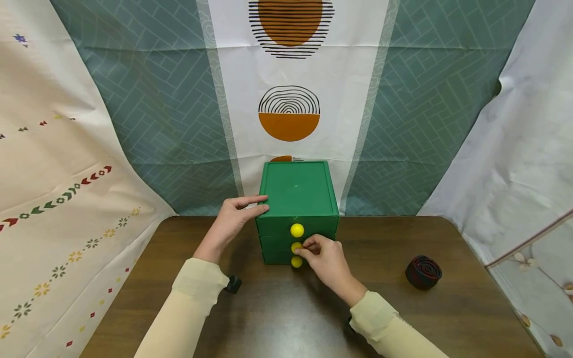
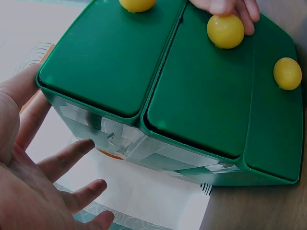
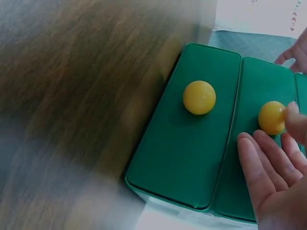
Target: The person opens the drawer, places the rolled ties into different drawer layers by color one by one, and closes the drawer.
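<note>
A green three-drawer box (image 1: 295,189) stands on the table, each drawer front bearing a round yellow knob. My right hand (image 1: 329,261) pinches the middle knob (image 3: 272,118) between thumb and fingers. The top knob (image 1: 297,230) and the bottom knob (image 3: 199,97) are untouched. At the box's upper left edge, my left hand (image 1: 235,219) rests with thumb and fingertips. In the left wrist view the fingers (image 2: 72,155) of that hand spread out straight beside the box's side, which has clear tape on it. All drawers look closed or nearly so.
A dark red-and-black strip rolled into a coil (image 1: 423,272) lies to the right on the brown wooden table (image 1: 268,318). Patterned cloth (image 1: 170,109) hangs behind the box, and pale cloths hang on both sides.
</note>
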A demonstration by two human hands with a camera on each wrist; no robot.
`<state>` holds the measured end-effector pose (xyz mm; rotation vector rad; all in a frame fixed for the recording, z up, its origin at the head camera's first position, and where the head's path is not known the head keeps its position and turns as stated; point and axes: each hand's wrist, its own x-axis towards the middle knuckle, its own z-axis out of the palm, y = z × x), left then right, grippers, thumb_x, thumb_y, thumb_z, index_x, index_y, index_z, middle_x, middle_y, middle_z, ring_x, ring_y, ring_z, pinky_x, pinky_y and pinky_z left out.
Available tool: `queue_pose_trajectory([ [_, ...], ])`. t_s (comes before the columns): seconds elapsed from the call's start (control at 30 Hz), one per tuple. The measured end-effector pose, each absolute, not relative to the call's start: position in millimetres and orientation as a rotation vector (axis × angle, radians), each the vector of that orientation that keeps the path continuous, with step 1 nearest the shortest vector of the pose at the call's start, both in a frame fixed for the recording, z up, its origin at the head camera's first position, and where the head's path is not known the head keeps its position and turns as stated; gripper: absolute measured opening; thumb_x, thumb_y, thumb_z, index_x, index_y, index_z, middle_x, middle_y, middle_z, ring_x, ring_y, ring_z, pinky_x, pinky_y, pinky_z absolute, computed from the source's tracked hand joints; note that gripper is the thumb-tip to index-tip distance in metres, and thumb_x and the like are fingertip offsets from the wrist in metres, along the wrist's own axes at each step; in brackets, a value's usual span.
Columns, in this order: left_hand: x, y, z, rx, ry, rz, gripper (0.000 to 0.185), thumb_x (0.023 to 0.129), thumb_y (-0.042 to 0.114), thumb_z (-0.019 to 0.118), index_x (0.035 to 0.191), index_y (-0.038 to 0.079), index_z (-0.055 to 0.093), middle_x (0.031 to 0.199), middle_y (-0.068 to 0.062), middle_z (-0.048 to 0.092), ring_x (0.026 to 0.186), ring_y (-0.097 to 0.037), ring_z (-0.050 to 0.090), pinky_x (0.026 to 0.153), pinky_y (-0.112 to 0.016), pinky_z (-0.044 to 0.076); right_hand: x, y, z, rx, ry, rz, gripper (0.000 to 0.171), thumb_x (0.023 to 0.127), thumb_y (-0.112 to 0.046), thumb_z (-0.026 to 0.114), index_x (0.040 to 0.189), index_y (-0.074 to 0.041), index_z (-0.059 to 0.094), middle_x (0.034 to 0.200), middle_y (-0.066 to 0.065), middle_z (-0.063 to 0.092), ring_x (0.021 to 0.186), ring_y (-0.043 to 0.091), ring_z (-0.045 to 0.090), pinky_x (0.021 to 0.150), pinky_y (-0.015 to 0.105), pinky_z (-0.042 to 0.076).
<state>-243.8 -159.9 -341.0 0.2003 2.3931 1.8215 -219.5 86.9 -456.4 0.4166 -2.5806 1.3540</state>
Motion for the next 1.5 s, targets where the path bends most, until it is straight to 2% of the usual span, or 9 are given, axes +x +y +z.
queue_pose_trajectory([
  [0.2,-246.1,-161.3,-342.7,0.211,2.389,1.822,0.041,0.085,0.034,0.068,0.125,0.023,0.063,0.137,0.008,0.051,0.136,-0.019,0.034,0.112,-0.049,0.029,-216.7,91.0,-464.1,0.435,-2.666,1.339,0.022,0.071,-0.047,0.077,0.07,-0.028,0.067,0.07,-0.017,0.066,0.063,0.0,0.061,0.057,0.019,0.052],
  [0.33,-246.2,-161.5,-343.4,0.218,2.387,1.823,0.041,0.085,0.033,0.068,0.124,0.022,0.063,0.137,0.008,0.051,0.136,-0.019,0.034,0.111,-0.049,0.03,-216.4,93.8,-474.3,0.502,-2.778,1.347,0.02,0.075,-0.041,0.076,0.081,-0.023,0.074,0.079,-0.011,0.07,0.07,0.001,0.064,0.061,0.018,0.053],
  [0.43,-246.5,-161.4,-344.1,0.217,2.387,1.819,0.041,0.085,0.034,0.068,0.124,0.022,0.063,0.138,0.008,0.051,0.136,-0.019,0.034,0.111,-0.049,0.03,-217.5,95.5,-480.5,0.569,-2.832,1.346,0.028,0.077,-0.037,0.075,0.095,-0.016,0.076,0.092,-0.003,0.073,0.077,0.003,0.066,0.064,0.016,0.053],
  [0.53,-246.6,-161.6,-344.8,0.212,2.388,1.822,0.041,0.085,0.033,0.068,0.124,0.022,0.063,0.137,0.008,0.051,0.136,-0.019,0.035,0.111,-0.049,0.031,-219.0,96.2,-483.4,0.623,-2.855,1.37,0.033,0.08,-0.034,0.074,0.104,-0.012,0.074,0.099,0.002,0.073,0.081,0.006,0.067,0.064,0.016,0.053],
  [0.63,-246.7,-162.1,-345.0,0.213,2.389,1.828,0.041,0.085,0.032,0.068,0.124,0.021,0.063,0.137,0.007,0.051,0.136,-0.019,0.035,0.111,-0.049,0.031,-221.1,96.2,-484.6,0.639,-2.845,1.399,0.029,0.082,-0.032,0.071,0.104,-0.012,0.074,0.099,0.002,0.073,0.081,0.007,0.067,0.063,0.017,0.053],
  [0.83,-246.4,-162.4,-345.1,0.212,2.39,1.831,0.042,0.085,0.034,0.069,0.124,0.022,0.063,0.137,0.006,0.051,0.135,-0.019,0.035,0.111,-0.049,0.03,-226.2,96.0,-489.0,0.613,-2.822,1.567,0.022,0.087,-0.026,0.067,0.103,-0.013,0.074,0.087,0.008,0.073,0.064,0.016,0.064,0.053,0.025,0.053],
  [1.0,-245.6,-161.1,-344.0,0.209,2.382,1.842,0.042,0.084,0.033,0.07,0.124,0.021,0.063,0.137,0.004,0.051,0.135,-0.019,0.036,0.111,-0.048,0.031,-228.6,94.7,-492.5,0.59,-2.807,1.631,0.021,0.087,-0.024,0.067,0.102,-0.012,0.074,0.088,0.01,0.073,0.069,0.026,0.066,0.055,0.024,0.054],
  [1.3,-246.1,-161.0,-344.3,0.195,2.39,1.829,0.041,0.084,0.033,0.07,0.123,0.022,0.064,0.136,0.005,0.052,0.134,-0.018,0.037,0.111,-0.048,0.031,-232.6,91.4,-497.4,0.577,-2.775,1.575,0.019,0.086,-0.023,0.068,0.099,-0.012,0.075,0.084,0.004,0.073,0.063,0.011,0.061,0.054,0.023,0.053],
  [1.5,-246.8,-161.3,-344.5,0.202,2.398,1.829,0.04,0.084,0.032,0.069,0.123,0.021,0.064,0.136,0.006,0.052,0.134,-0.018,0.037,0.11,-0.047,0.033,-231.2,89.1,-496.7,0.583,-2.755,1.546,0.019,0.085,-0.026,0.069,0.098,-0.013,0.075,0.081,0.0,0.073,0.063,0.009,0.062,0.054,0.022,0.053],
])
